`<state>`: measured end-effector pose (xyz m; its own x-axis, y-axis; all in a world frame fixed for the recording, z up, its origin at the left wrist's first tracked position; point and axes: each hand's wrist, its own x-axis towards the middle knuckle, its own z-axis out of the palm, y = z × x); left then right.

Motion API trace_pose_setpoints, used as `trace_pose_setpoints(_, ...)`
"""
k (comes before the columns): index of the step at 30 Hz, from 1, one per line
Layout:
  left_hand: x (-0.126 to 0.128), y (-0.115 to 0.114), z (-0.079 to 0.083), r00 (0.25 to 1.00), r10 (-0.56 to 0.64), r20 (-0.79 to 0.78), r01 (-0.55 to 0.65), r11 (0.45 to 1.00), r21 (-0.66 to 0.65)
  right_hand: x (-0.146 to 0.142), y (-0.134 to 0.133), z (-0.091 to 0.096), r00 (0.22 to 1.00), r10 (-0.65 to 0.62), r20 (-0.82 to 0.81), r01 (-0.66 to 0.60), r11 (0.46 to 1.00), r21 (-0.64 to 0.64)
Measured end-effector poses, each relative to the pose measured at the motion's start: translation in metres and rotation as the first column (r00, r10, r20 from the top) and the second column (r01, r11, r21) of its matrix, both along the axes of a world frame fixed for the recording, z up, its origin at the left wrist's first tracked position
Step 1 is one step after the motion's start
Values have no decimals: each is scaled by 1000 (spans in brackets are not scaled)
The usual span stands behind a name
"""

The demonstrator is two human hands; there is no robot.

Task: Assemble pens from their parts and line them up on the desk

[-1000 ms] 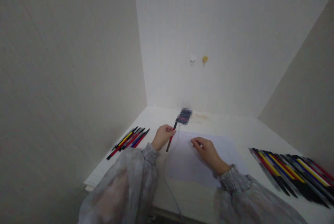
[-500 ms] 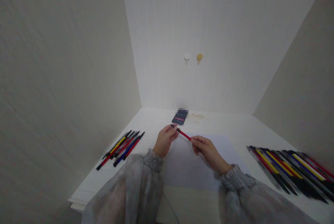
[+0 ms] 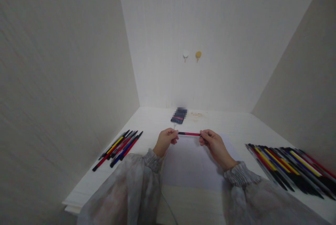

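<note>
A red pen (image 3: pixel 192 134) with a black section lies level between my two hands, above a pale sheet of paper (image 3: pixel 193 169). My left hand (image 3: pixel 167 139) pinches its black end between thumb and fingers. At the other end, the fingertips of my right hand (image 3: pixel 211 143) are closed on the red barrel, so both tips of the pen are hidden. Past my left hand, a phone (image 3: pixel 178 118) rests near the back wall, its upper part blurred out.
On the left lies a loose bunch of pens (image 3: pixel 119 149) in red, blue, yellow and black. A wider row of pens (image 3: pixel 290 167) spreads along the right. Two hooks (image 3: pixel 198 55) are on the back wall. A thin cable (image 3: pixel 168 204) runs toward the front edge.
The pen has swung from a slant to nearly level. My right hand has moved up and slightly right, and more of the pen's middle shows between the hands.
</note>
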<state>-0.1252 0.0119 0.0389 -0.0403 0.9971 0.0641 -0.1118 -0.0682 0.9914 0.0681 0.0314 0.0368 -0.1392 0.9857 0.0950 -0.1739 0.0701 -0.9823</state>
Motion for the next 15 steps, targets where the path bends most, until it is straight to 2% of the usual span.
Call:
trace_pose_setpoints(4, -1, 0, -1, 1000, 8, 2, -8, 999, -37, 0, -3, 2, 993, -19, 115, 7, 994, 105)
trace_pose_setpoints(11, -3, -1, -4, 993, -33, 116, 47, 992, -116, -3, -7, 3, 970, -62, 233, 0, 966, 257)
trace_pose_setpoints(13, -3, 1, -6, 992, -22, 123, 42, 985, -165, -1, -10, 3, 935, -108, 337, -14, 940, 341)
trace_pose_setpoints(15, -3, 3, -8, 993, -1, 118, 27, 975, -221, 1, -13, 3, 880, -167, 444, -65, 885, 462)
